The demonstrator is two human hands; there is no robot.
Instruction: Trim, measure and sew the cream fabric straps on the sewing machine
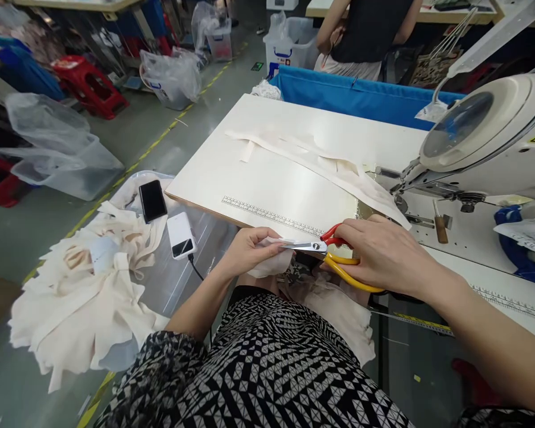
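Right hand (378, 252) holds scissors (323, 246) near the table edge (205, 211).

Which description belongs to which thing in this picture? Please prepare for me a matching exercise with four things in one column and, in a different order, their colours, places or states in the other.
Column 1
1. scissors
2. smartphone
3. power bank
4. plastic stool

Column 2
A. white, with a black cable plugged in
B. red, standing on the floor
C. gripped in the person's right hand
D. black, lying with its screen up

Right pairs: 1-C, 2-D, 3-A, 4-B
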